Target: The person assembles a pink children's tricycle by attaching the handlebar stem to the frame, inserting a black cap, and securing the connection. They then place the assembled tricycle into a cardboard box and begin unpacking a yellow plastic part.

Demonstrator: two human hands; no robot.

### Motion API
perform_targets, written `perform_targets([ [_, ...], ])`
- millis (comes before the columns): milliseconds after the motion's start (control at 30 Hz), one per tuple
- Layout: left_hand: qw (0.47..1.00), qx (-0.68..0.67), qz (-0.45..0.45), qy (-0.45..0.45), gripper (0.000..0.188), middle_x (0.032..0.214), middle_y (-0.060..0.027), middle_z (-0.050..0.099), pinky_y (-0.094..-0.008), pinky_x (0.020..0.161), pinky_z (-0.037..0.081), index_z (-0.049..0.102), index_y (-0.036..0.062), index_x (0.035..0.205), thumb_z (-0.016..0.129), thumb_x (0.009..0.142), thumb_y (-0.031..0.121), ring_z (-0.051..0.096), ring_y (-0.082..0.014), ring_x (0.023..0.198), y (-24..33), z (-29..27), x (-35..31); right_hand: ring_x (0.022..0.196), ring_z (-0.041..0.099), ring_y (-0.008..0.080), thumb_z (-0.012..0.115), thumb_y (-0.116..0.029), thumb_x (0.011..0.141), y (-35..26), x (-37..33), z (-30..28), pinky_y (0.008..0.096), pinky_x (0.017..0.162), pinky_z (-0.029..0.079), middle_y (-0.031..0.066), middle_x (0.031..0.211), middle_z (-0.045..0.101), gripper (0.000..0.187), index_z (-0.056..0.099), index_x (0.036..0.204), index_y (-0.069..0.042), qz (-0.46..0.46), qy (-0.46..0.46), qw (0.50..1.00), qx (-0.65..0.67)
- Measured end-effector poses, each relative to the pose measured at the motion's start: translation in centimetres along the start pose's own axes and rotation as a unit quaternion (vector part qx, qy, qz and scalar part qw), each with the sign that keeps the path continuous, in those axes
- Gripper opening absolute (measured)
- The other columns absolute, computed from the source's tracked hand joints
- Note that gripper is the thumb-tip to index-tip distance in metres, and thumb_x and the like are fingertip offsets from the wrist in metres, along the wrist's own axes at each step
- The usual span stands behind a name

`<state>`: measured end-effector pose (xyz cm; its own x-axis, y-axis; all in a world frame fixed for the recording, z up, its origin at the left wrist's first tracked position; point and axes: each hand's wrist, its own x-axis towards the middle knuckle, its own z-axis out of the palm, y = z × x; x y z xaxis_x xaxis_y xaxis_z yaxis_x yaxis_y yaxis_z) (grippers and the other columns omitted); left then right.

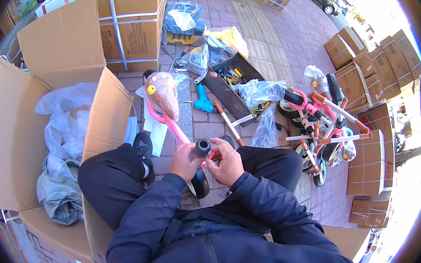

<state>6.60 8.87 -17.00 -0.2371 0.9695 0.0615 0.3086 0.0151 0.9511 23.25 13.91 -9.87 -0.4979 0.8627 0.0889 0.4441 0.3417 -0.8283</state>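
Observation:
Between my knees stands a small pink bike frame [174, 129], with a black-tyred wheel [200, 183] at its near end. Its far end carries a plastic-wrapped seat [163, 96] with a round yellow spot. My left hand [185, 162] is closed around a black, round, hollow-topped tube [202, 146] at the frame's near end. From the other side, my right hand [226, 161] pinches at a small red part [212, 155] just below the tube's rim. What this red part is cannot be made out, and the fingers partly hide it.
An open carton [95, 155] with plastic wrap stands at my left. Ahead lie a tool tray [232, 88], a teal power tool [202, 99] and a white handlebar with brown grips [228, 122]. At right is a cluster of pink bike parts [319, 128]; stacked cartons [367, 171] stand beyond.

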Motion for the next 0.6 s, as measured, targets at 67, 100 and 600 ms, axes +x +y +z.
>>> perform_targets([
  [67, 1.0, -0.016, -0.001, -0.003, 0.035, 0.108, -0.0154, 0.067, -0.0426, 0.097, 0.048, 0.066, 0.0041, 0.11, 0.08, 0.079, 0.012, 0.061, -0.0352, 0.109, -0.3, 0.0, 0.0, 0.1, 0.071, 0.0349, 0.079, -0.01, 0.081, -0.4, 0.0, 0.0, 0.0394, 0.083, 0.058, 0.026, 0.135, 0.057, 0.033, 0.061, 0.105, 0.002, -0.089, 0.001, 0.99, -0.106],
  [100, 1.0, -0.02, 0.005, 0.001, 0.035, 0.108, -0.0157, 0.067, -0.0429, 0.096, 0.049, 0.066, 0.0037, 0.11, 0.079, 0.078, 0.011, 0.062, -0.0356, 0.108, -0.4, 0.1, 0.1, 0.104, 0.069, 0.039, 0.08, -0.012, 0.081, -0.6, 0.0, 0.0, 0.0419, 0.086, 0.058, 0.0279, 0.138, 0.055, 0.033, 0.061, 0.104, 0.002, -0.13, 0.005, 0.979, -0.158],
  [600, 0.991, -0.049, -0.062, -0.104, 0.057, 0.129, -0.0207, 0.065, -0.0385, 0.102, 0.05, 0.057, 0.0008, 0.135, 0.076, 0.083, 0.016, 0.066, -0.0325, 0.118, -0.6, -0.4, -0.2, 0.094, 0.069, 0.0405, 0.076, -0.022, 0.084, -0.9, 1.4, 1.0, 0.0445, 0.079, 0.057, 0.0229, 0.117, 0.066, 0.039, 0.059, 0.111, 0.0, -0.046, -0.043, 0.992, -0.114],
])
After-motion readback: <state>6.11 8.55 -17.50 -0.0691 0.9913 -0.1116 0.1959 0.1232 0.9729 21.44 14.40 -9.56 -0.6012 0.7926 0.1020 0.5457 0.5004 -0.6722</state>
